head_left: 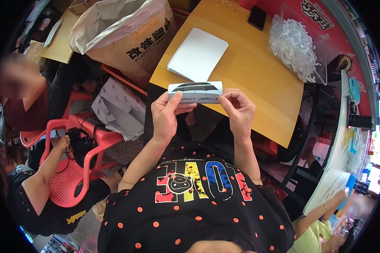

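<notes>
1. Wooden and yellow-brown, the table (257,76) is the biggest thing here. It sits in front of the person, and one corner of it points down toward the hands.
2. Next comes a big brown paper sack (131,38) with dark print. It stands to the left of the table, with clear plastic bunched up at its top.
3. A red plastic chair (78,168) is down on the left. Another person sits on it, and another person's arm shows at the bottom right.
4. On the table's far right stands a clear box (297,42) full of little white pieces.
5. A stack of white sheets (198,54) lies flat on the table, just past the hands.
6. The left hand (166,116) is closed. Its thumb and fingers pinch the left end of a small white card (195,92).
7. The right hand (240,110) is closed too. It pinches the right end of the same card.
8. That card is long and thin, with a black umbrella picture on it. It is held up flat between both hands, right over the near edge of the table.
9. A small black phone (256,17) lies at the far side of the table, well away from the hands.
</notes>
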Demonstrator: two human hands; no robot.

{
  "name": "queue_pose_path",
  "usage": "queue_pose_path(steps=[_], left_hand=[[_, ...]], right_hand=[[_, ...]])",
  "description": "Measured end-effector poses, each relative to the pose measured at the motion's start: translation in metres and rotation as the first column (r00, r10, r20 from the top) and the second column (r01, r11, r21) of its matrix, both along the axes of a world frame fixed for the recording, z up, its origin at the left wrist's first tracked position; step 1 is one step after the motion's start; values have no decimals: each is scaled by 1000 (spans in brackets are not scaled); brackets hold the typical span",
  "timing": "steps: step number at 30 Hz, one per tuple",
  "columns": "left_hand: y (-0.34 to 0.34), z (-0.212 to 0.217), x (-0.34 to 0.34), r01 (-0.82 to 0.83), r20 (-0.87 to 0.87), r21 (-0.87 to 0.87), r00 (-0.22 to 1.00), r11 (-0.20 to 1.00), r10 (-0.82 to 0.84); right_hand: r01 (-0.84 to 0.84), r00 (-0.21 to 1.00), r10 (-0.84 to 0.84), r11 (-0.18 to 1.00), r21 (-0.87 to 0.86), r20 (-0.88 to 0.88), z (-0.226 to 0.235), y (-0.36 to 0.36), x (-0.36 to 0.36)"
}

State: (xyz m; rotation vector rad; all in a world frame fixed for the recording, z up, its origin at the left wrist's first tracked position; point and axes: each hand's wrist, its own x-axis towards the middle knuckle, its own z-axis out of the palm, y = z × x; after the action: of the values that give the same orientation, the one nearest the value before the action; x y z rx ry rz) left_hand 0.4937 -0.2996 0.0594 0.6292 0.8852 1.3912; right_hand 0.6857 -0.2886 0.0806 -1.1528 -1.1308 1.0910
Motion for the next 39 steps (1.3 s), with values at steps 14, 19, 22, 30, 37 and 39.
queue_pose_path(steps=[14, 19, 22, 30, 37, 39], left_hand=[[-6, -16, -3, -28, -227, 81, 973, 996, 46], [-11, -3, 7, 30, -221, 65, 975, 997, -15], [-7, -6, 7, 87, -146, -19, 985, 996, -89], [-3, 7, 20, 102, -317, -173, 936, 980, -154], [-2, -16, 19, 84, -298, -93, 949, 992, -108], [0, -21, 10, 124, -211, -101, 967, 987, -143]], right_hand=[[-188, 865, -5, 924, -333, -501, -6, 3, -11], [-263, 859, 79, 916, -304, -507, -18, -2, -14], [-208, 859, 51, 944, -257, -509, -27, -3, -16], [-176, 886, 52, 957, -231, -461, -29, -7, -14], [-159, 976, 100, 936, -315, -195, -23, -9, -7], [-162, 981, 116, 930, -330, -156, -25, -9, 0]])
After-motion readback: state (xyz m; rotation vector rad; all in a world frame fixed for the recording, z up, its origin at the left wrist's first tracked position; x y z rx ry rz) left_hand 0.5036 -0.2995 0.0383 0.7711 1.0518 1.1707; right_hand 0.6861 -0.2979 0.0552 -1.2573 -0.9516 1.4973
